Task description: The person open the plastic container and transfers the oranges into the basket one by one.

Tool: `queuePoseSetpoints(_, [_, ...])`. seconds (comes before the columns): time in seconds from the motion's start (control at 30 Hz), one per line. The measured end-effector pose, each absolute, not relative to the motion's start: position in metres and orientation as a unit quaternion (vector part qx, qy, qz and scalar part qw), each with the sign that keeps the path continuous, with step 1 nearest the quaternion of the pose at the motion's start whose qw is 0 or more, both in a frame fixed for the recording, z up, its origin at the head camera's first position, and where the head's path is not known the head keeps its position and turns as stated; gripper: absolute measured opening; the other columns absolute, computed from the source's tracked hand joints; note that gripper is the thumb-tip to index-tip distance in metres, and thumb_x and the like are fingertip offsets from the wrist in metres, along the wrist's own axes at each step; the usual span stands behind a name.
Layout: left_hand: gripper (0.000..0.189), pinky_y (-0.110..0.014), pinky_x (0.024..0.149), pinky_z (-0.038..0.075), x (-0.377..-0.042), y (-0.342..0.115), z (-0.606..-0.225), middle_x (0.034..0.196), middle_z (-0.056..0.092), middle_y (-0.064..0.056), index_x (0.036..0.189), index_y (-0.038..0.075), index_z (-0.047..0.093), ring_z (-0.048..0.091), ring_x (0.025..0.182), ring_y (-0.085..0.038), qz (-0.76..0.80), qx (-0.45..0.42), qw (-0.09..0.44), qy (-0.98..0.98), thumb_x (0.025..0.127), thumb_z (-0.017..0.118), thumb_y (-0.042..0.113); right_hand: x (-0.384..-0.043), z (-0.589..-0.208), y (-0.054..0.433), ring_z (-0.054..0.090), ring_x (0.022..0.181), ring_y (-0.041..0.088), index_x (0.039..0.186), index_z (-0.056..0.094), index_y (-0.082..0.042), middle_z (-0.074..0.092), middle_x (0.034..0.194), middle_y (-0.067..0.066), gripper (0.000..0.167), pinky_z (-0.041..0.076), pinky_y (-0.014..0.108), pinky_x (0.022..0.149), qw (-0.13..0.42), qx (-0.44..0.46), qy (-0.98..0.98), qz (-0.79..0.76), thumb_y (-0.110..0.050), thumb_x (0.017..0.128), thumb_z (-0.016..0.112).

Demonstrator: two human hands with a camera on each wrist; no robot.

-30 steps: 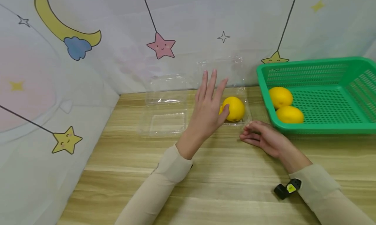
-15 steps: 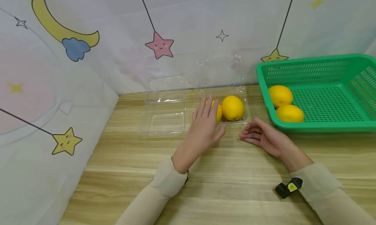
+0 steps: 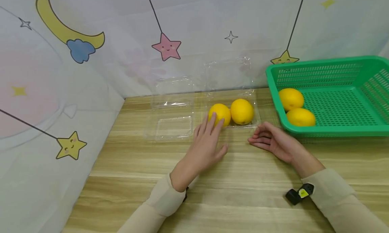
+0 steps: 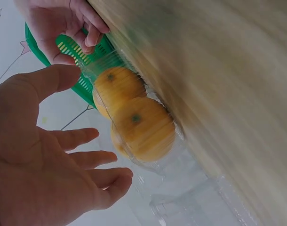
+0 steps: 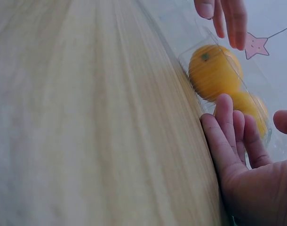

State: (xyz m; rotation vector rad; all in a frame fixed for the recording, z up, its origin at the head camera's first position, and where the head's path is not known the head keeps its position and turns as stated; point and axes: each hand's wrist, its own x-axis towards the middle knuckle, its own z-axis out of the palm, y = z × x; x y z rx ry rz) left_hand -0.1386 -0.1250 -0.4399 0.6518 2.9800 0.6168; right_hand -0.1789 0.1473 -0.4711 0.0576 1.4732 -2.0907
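Two oranges sit side by side in a clear plastic clamshell box (image 3: 229, 76), its lid raised against the backdrop. The left orange (image 3: 220, 110) is partly covered in the head view by the fingers of my left hand (image 3: 203, 148). In the left wrist view, this hand's fingers and thumb are spread, with a gap between them and the fruit. The right orange (image 3: 242, 111) is in full view. My right hand (image 3: 278, 143) rests on its side on the table at the box's front right corner, fingers loosely bent, thumb apart in the right wrist view, holding nothing.
A second clear clamshell box (image 3: 173, 128), also with its lid up, stands to the left with nothing in it. At the right is a green plastic basket (image 3: 334, 133) holding two more oranges (image 3: 291, 100). A printed cloth (image 3: 194, 67) hangs behind the wooden table (image 3: 243, 199).
My left hand has come down from over the box and drawn back toward me and left, uncovering most of the left orange. My right hand has stayed in place.
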Motion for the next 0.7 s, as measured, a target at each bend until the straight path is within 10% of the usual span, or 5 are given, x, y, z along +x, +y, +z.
queuePoseSetpoints(0.4, [0.073, -0.065, 0.123, 0.028, -0.129, -0.136, -0.446, 0.176, 0.022, -0.008, 0.166, 0.012, 0.037, 0.015, 0.163, -0.037, 0.194, 0.219, 0.023, 0.956, 0.103, 0.069, 0.029, -0.179, -0.473, 0.150, 0.076, 0.105, 0.019, 0.100, 0.068, -0.008, 0.072, 0.097, 0.005, 0.032, 0.059, 0.031, 0.097, 0.296, 0.024, 0.547, -0.783, -0.029, 0.113, 0.048])
queuePoseSetpoints(0.7, [0.077, -0.066, 0.121, 0.031, -0.125, -0.147, -0.451, 0.176, 0.012, -0.020, 0.168, 0.016, 0.034, 0.012, 0.164, -0.039, 0.184, 0.220, 0.025, 0.958, 0.102, 0.071, 0.028, -0.180, -0.473, 0.150, 0.076, 0.107, 0.020, 0.101, 0.069, -0.007, 0.073, 0.099, 0.006, 0.034, 0.058, 0.031, 0.098, 0.305, 0.014, 0.539, -0.785, -0.029, 0.114, 0.047])
